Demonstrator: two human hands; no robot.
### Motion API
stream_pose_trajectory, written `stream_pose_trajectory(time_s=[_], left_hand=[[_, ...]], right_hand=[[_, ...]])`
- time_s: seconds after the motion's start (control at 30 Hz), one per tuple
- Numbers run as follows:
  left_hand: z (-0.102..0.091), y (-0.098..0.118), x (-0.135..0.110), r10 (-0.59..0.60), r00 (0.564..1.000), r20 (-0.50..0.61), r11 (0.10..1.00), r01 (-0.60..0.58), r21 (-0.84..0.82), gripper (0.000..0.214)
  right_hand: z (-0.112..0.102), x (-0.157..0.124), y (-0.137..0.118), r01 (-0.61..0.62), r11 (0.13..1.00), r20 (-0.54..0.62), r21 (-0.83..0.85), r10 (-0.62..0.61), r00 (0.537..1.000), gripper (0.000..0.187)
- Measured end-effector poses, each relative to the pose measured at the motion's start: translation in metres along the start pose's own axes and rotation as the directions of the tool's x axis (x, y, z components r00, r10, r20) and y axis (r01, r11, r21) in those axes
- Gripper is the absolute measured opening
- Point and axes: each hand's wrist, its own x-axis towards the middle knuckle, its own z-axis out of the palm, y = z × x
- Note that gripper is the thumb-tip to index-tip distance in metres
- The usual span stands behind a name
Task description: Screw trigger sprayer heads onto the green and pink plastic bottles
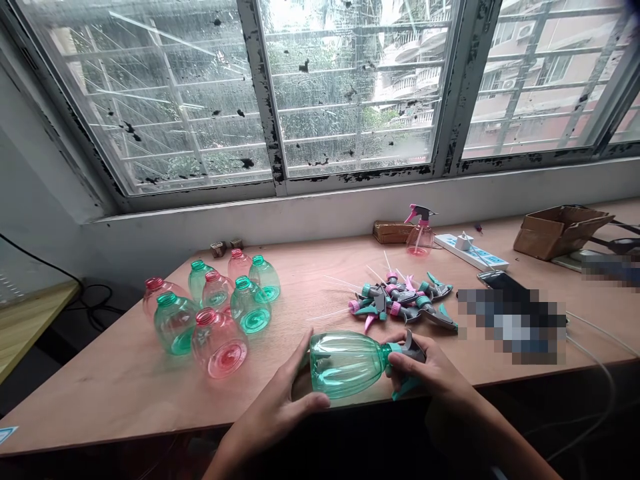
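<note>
A clear green spray bottle (pixel 345 363) lies sideways in the air at the table's front edge, its neck pointing right. Around its base end is my left hand (pixel 287 393), thumb below and fingers above and behind. My right hand (pixel 425 367) grips the grey and teal trigger spray head (pixel 413 347) at the bottle's neck; how far the two are joined I cannot tell. Behind them lies a pile of loose spray heads (pixel 400 300) in grey, pink and teal, some with thin tubes. To the left stand several open bottles, green (pixel 176 323) and red (pixel 220 343).
A complete pink-headed spray bottle (pixel 420 233) stands at the back by a brown box (pixel 393 232). Right of it are a white power strip (pixel 471 252), an open cardboard box (pixel 560 230) and a dark phone (pixel 507 287). White cables (pixel 603 373) hang over the front edge.
</note>
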Motion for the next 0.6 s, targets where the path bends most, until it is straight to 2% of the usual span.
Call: stream_pose_trajectory(time_s=[0.33, 0.5, 0.6], left_hand=[[0.0023, -0.001, 0.0013, 0.047, 0.998, 0.03, 0.997, -0.045, -0.058, 0.099], [0.0051, -0.0029, 0.0041, 0.033, 0.999, 0.001, 0.992, -0.033, -0.118, 0.116], [0.0041, -0.005, 0.0048, 0.035, 0.999, 0.018, 0.997, -0.034, -0.072, 0.1]], right_hand=[[0.0023, -0.0027, -0.0042, -0.007, 1.0, -0.029, 0.0, 0.007, 1.0, 0.039], [-0.0003, -0.0011, 0.0002, -0.002, 1.0, -0.016, -0.012, 0.002, 1.0, 0.04], [-0.001, 0.0003, 0.0036, 0.008, 1.0, -0.014, 0.03, -0.008, 1.0, 0.041]])
